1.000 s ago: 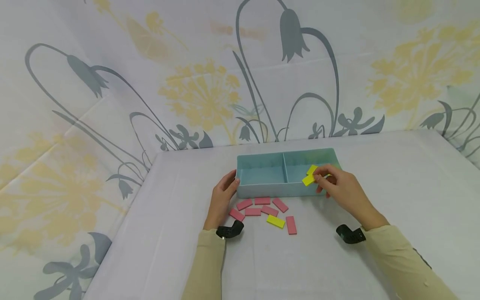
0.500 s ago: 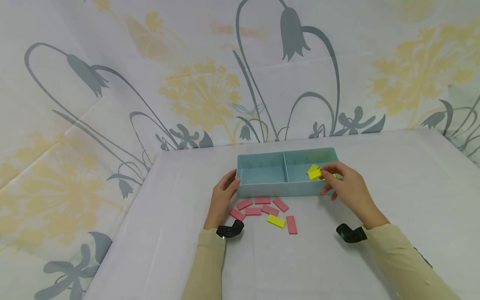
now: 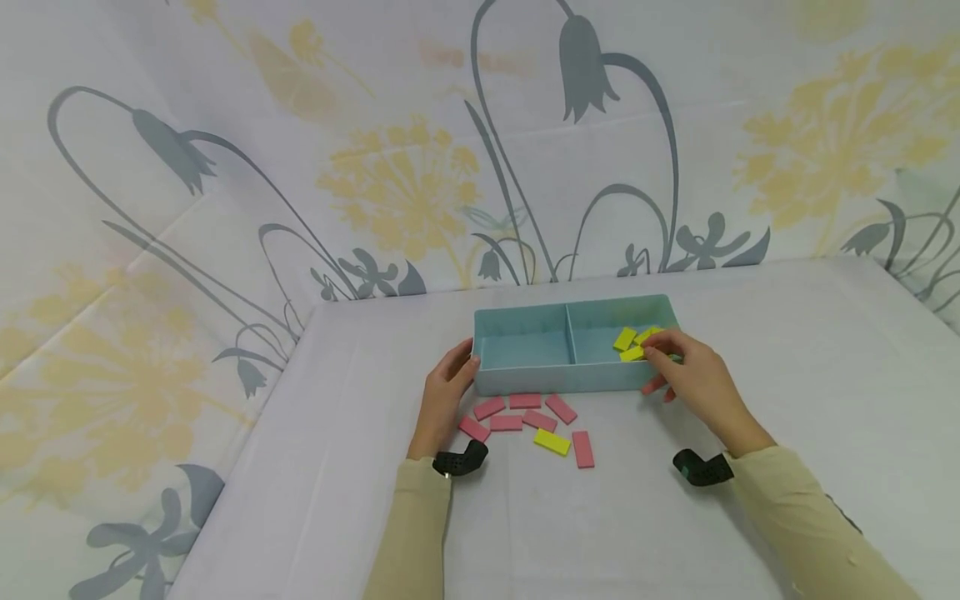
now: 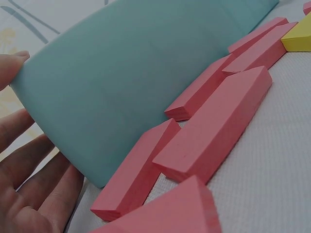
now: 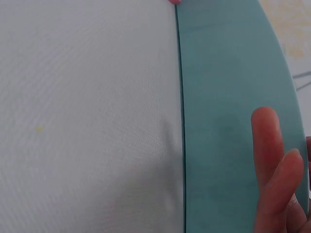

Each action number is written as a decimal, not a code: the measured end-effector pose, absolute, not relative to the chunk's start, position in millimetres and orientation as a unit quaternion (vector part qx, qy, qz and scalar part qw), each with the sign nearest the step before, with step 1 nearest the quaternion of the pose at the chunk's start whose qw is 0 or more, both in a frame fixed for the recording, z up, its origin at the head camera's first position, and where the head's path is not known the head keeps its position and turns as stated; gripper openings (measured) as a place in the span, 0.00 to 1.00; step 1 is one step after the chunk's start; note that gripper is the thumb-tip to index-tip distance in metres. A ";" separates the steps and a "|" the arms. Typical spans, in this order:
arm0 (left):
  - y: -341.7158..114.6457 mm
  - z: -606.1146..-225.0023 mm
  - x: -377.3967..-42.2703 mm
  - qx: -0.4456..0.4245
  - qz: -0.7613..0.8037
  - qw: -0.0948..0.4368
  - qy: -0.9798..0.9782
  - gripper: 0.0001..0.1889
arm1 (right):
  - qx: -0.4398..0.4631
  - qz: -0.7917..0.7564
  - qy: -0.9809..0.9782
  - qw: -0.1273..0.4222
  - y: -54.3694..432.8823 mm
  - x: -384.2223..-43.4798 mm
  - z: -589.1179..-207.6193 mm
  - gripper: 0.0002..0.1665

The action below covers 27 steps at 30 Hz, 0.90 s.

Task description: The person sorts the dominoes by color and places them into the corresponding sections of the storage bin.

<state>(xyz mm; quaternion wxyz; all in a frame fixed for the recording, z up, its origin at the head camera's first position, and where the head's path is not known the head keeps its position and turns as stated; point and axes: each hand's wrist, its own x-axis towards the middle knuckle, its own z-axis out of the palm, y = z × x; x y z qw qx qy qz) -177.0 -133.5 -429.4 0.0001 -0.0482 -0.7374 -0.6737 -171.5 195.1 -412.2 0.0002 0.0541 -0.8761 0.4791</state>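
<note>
A light blue two-compartment box (image 3: 555,381) stands on the white cloth. My left hand (image 3: 442,400) rests against its left end, thumb at the front corner; in the left wrist view the fingers (image 4: 41,177) lie fairly straight along the outside. Over the right compartment, my right hand (image 3: 697,375) pinches the end of a yellow block (image 3: 632,354) low inside. Other yellow blocks (image 3: 623,339) lie beside it, partly hidden by the fingers. In the right wrist view, two fingers (image 5: 267,141) extend outside the front wall; the pinch itself is out of that view.
Several pink blocks (image 3: 506,423) lie in front of the box, nearest its left half. Among them are one yellow block (image 3: 552,442) and an upright-lying pink block (image 3: 582,450). A flower-patterned cloth (image 3: 525,167) hangs behind the table.
My right hand has moved right and lowered the yellow block from above the front rim into the right compartment, among the other yellow blocks. My left hand has stayed at the box's end.
</note>
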 end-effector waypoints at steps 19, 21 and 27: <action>-134.3 -430.5 -177.5 -0.046 -0.666 -0.002 -0.745 0.27 | 0.075 0.464 -0.883 0.003 195.3 -172.8 -415.5 0.22; -134.2 -430.4 -177.3 -0.046 -0.666 -0.003 -0.745 0.27 | 0.075 0.463 -0.883 0.003 195.6 -173.1 -416.0 0.22; -133.9 -430.5 -177.3 -0.044 -0.662 -0.004 -0.748 0.27 | 0.076 0.464 -0.883 0.003 195.5 -172.7 -416.0 0.22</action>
